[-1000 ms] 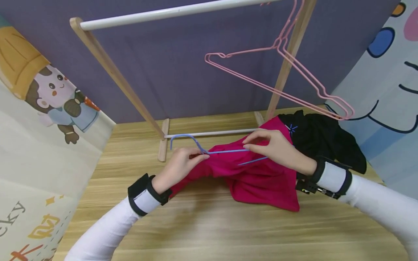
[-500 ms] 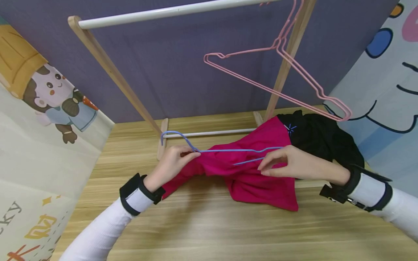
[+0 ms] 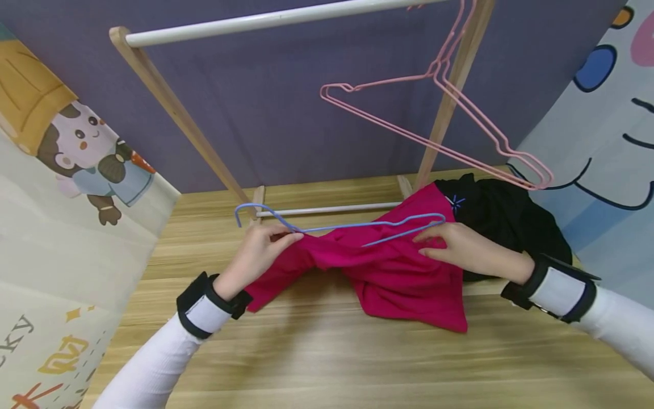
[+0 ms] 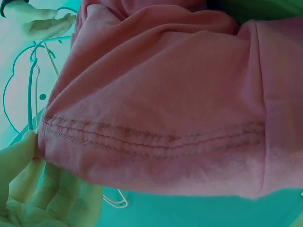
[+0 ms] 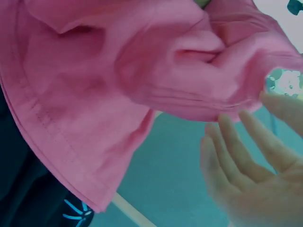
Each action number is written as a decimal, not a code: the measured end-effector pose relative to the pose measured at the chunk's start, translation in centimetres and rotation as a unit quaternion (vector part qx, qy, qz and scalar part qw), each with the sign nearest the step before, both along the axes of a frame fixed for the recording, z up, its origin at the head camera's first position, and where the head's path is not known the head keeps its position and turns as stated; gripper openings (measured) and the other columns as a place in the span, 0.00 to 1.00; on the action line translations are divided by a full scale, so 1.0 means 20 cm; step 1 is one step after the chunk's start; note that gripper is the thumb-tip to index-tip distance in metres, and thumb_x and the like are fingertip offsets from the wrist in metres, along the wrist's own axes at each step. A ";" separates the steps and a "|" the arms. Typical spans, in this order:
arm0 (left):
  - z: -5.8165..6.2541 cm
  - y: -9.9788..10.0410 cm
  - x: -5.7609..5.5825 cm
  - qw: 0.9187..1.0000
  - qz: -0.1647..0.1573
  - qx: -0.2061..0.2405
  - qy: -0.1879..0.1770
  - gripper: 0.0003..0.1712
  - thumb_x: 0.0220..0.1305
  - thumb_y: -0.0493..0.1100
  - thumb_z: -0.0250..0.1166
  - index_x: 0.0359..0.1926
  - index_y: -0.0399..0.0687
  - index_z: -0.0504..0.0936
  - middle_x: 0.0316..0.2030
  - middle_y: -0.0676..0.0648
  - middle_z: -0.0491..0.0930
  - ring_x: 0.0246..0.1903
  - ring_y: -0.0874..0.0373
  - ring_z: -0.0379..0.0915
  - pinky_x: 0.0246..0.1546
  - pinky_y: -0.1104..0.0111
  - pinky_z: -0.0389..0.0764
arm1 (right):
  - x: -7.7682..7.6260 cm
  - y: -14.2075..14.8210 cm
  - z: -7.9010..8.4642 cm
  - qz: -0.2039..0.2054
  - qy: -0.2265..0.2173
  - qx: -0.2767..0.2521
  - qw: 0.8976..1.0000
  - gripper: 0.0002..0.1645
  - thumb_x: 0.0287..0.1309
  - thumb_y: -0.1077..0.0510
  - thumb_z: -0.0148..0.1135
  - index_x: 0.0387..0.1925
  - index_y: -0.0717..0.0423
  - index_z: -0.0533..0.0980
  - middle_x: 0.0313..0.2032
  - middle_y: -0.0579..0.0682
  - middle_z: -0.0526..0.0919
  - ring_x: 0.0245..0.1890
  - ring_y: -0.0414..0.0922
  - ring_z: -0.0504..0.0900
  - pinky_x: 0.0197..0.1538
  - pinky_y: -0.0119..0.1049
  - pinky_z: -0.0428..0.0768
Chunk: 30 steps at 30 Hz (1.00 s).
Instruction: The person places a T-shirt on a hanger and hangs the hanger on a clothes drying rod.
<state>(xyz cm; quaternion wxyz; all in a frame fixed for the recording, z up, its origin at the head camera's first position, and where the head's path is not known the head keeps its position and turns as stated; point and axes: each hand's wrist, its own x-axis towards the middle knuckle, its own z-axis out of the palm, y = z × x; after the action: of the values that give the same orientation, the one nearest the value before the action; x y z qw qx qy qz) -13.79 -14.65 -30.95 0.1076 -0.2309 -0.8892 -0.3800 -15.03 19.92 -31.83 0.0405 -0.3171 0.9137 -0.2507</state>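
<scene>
A blue clothes hanger (image 3: 352, 226) lies across a magenta shirt (image 3: 409, 289) in the head view, hook pointing left. My left hand (image 3: 260, 250) pinches the hanger near the base of its hook, together with the shirt's edge. The left wrist view shows thumb and fingers on that edge of the cloth (image 4: 156, 94), beside a stitched seam. My right hand (image 3: 452, 244) is at the hanger's right end with fingers loosely extended, pinching nothing. In the right wrist view its fingertips reach the edge of the shirt (image 5: 175, 71); contact is unclear. Part of the hanger's lower bar is hidden by cloth.
A clothes rack with a white rail (image 3: 276, 21) and wooden posts stands behind. Pink hangers (image 3: 437, 67) hang at its right side, above the work. A black garment (image 3: 516, 221) lies on the wooden surface (image 3: 306, 363) at right, partly under the shirt.
My left hand has shifted left with the hanger and shirt edge, and the hanger has risen slightly. My right hand has left the hanger's upper bar and moved right, baring the hanger's right end.
</scene>
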 end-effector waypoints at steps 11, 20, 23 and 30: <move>0.02 -0.01 0.00 1.000 0.018 -0.002 0.008 0.06 0.51 0.39 0.65 0.28 0.39 0.83 0.20 0.50 0.79 0.19 0.63 0.65 0.20 0.74 0.67 | -0.16 -0.12 -0.06 -0.029 -0.026 -0.071 0.997 0.20 0.49 0.61 0.63 0.44 0.69 0.73 0.40 0.61 0.79 0.40 0.53 0.78 0.44 0.46 0.74; 0.01 -0.03 -0.01 1.000 0.019 0.009 0.010 0.05 0.51 0.37 0.65 0.28 0.37 0.83 0.20 0.49 0.78 0.20 0.64 0.65 0.21 0.74 0.67 | -0.19 -0.18 -0.06 0.011 -0.042 -0.059 0.997 0.13 0.49 0.62 0.63 0.37 0.65 0.79 0.34 0.55 0.82 0.23 0.40 0.71 0.26 0.29 0.68; -0.01 -0.03 -0.01 1.000 0.015 0.011 0.012 0.05 0.51 0.36 0.65 0.27 0.37 0.83 0.19 0.49 0.77 0.19 0.64 0.63 0.20 0.74 0.66 | -0.18 -0.15 -0.07 0.005 -0.045 -0.052 0.998 0.12 0.48 0.60 0.64 0.35 0.64 0.79 0.31 0.52 0.82 0.22 0.39 0.71 0.26 0.29 0.69; -0.03 -0.04 0.00 0.999 0.026 0.010 -0.019 0.06 0.53 0.37 0.64 0.29 0.36 0.83 0.24 0.46 0.77 0.20 0.61 0.69 0.23 0.73 0.70 | -0.15 -0.05 -0.08 -0.012 -0.024 -0.043 0.999 0.10 0.46 0.57 0.66 0.31 0.58 0.80 0.28 0.45 0.82 0.28 0.39 0.75 0.32 0.31 0.74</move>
<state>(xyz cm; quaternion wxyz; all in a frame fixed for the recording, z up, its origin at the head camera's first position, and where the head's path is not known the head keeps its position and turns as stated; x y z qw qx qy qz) -13.88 -15.49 -31.61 0.1033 -0.1993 -0.8928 -0.3905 -17.95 18.90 -33.37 0.0458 -0.3016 0.9046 -0.2976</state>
